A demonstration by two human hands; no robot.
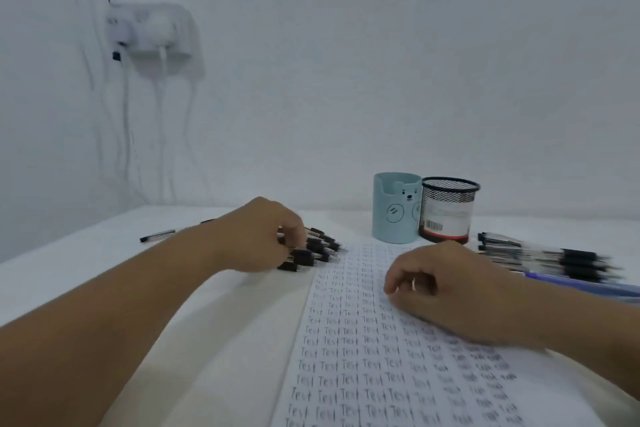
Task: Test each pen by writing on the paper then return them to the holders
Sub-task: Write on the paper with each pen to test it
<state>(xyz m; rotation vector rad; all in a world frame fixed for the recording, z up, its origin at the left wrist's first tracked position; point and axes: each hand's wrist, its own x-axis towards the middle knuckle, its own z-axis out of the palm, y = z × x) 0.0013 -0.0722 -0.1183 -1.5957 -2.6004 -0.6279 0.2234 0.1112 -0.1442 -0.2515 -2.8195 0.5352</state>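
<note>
A white sheet of paper [360, 350] covered with rows of the word "Test" lies on the table in front of me. My left hand [256, 236] is curled over a bunch of black-tipped pens [318, 248] left of the sheet, fingers around them. My right hand [446, 288] rests on the paper with loosely curled fingers and holds nothing. A light-blue bear holder [394, 215] and a black mesh holder [448, 211] stand behind the paper. Neither shows a pen sticking out. More pens [547, 255] lie in a row at the right.
A single pen [157, 236] lies far left on the white table [104, 253]. A wall socket block [152, 31] with hanging cables sits on the left wall. A blue pen [581, 284] lies by my right forearm.
</note>
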